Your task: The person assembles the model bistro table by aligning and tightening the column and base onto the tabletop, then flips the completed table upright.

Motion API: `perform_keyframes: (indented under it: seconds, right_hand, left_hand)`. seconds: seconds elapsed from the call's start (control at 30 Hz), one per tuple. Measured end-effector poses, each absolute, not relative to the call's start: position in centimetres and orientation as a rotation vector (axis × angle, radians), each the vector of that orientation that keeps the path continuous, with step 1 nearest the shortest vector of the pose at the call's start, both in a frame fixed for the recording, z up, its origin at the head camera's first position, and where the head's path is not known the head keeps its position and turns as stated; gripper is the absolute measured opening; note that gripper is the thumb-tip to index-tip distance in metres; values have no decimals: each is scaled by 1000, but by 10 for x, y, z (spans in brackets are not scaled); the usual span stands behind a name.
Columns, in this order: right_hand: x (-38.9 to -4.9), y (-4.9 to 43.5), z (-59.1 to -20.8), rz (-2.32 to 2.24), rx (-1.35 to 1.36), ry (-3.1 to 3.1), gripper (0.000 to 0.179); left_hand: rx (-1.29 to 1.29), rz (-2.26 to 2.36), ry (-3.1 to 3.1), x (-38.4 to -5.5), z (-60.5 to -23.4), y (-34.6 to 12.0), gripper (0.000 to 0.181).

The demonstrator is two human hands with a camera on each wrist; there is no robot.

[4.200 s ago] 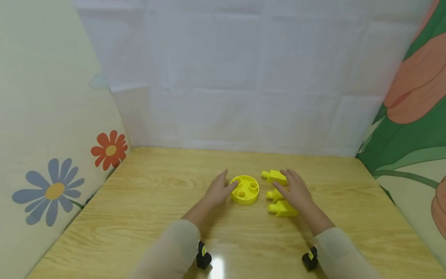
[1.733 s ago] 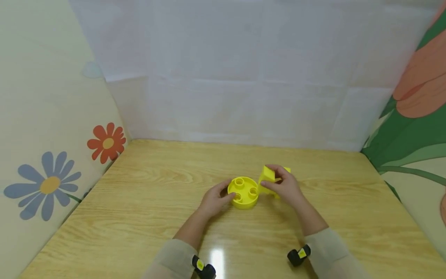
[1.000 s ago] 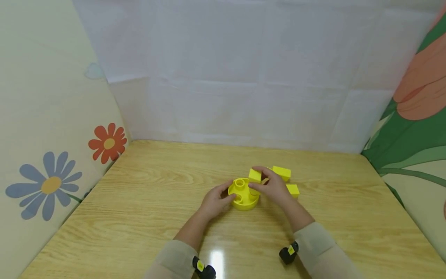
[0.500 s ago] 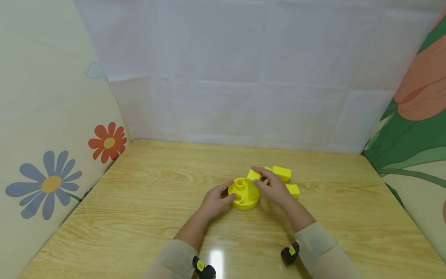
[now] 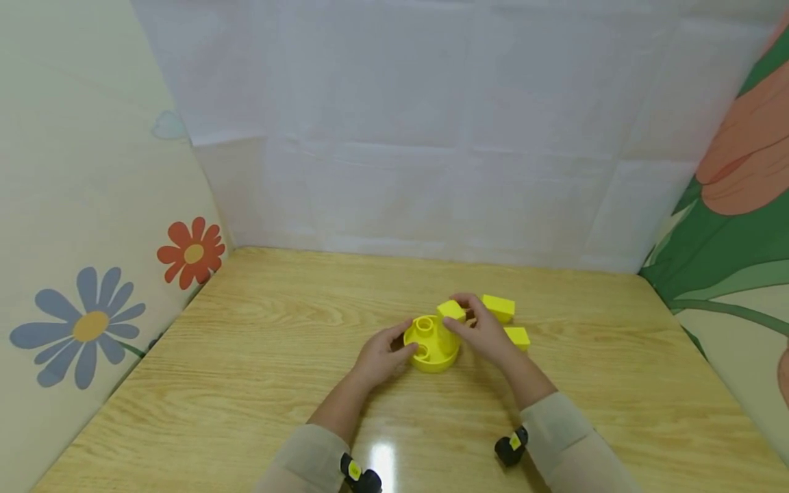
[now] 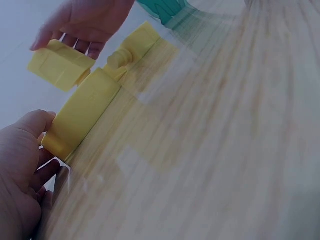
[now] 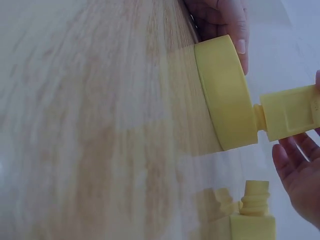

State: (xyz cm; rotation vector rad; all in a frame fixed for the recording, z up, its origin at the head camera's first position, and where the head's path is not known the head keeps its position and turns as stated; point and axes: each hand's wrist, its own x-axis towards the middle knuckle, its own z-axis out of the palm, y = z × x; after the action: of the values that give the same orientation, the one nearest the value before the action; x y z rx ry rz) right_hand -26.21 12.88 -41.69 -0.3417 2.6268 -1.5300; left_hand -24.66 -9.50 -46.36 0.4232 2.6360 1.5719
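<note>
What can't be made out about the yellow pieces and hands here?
Head view: the third socket of the round base, hidden behind the held block.
Right wrist view: the tip of that block's neck, hidden by the rim; depth unclear.
Head view: the neck end of the near loose block, covered by the right hand.
Right wrist view: left hand, cut by the top edge.

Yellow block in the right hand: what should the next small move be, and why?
Probably a slight twist of the yellow block with the right hand while the left hand holds the round base. The right wrist view shows the block over the base, part of its neck exposed between them; the ridged neck of a loose block hints at a screw fit.
</note>
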Motion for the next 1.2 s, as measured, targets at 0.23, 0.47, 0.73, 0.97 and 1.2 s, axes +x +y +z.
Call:
perform_keyframes:
  seconds: [0.23,0.47,0.73,0.97,1.2]
  right_hand:
    - [-263,130,-422,-1685,-309,2527,51]
    - [-260,135,-423,-1778,-318,2467,44]
    - [-259,139,-425,-1711,-289,2556,51]
    - [-260,141,-426,-1655,-276,2566,59]
    - [-259,142,-426,-1704,-227,2547,57]
  left_hand:
    - [415,1560,2654,-246,-464,-95,54]
    - [405,1542,2654,-246,-465,-95,54]
    - [393,1545,2647,-247,-465,-95,54]
    - [404,1534,2647,-247,-465,-96,55]
    - [398,1530,2650,-247,-465,-96,55]
